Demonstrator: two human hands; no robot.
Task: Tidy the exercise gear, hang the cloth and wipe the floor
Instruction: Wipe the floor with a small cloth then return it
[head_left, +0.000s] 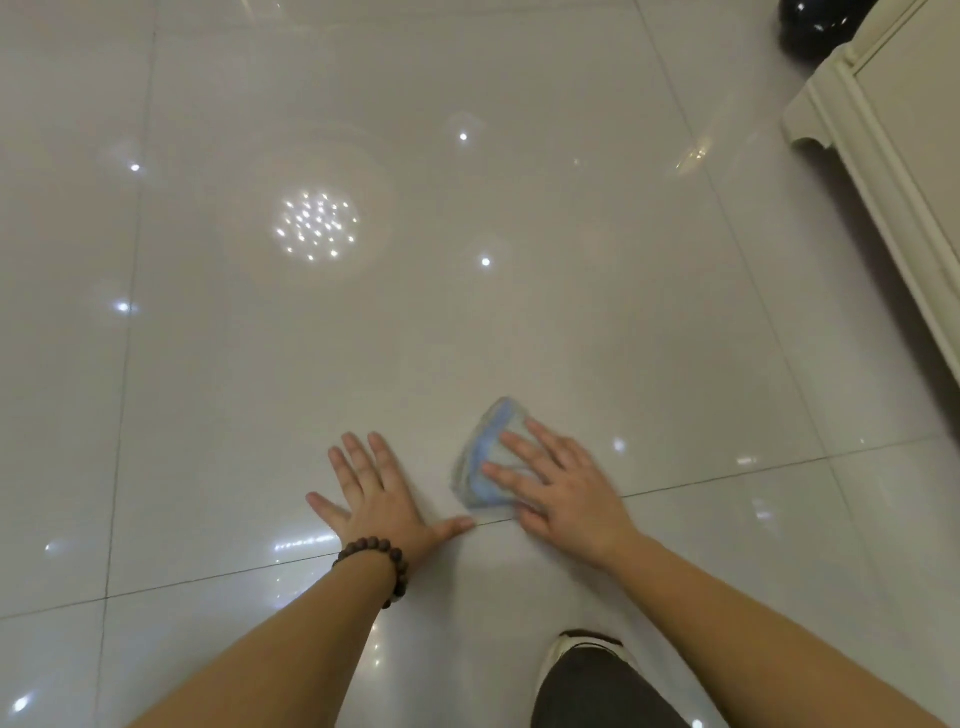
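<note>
The right hand is pressing flat-fingered on the blue cloth, wiping the tiled floor; the left hand is bracing flat, holding nothing; wiping is judged unfinished

Glossy pale tiled floor under a folded blue cloth, two flat hands, cream cabinet foot.

Right hand flat on cloth

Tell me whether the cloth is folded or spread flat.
Folded: the cloth lies as a small wedge with layered blue edges under the right hand.
</note>
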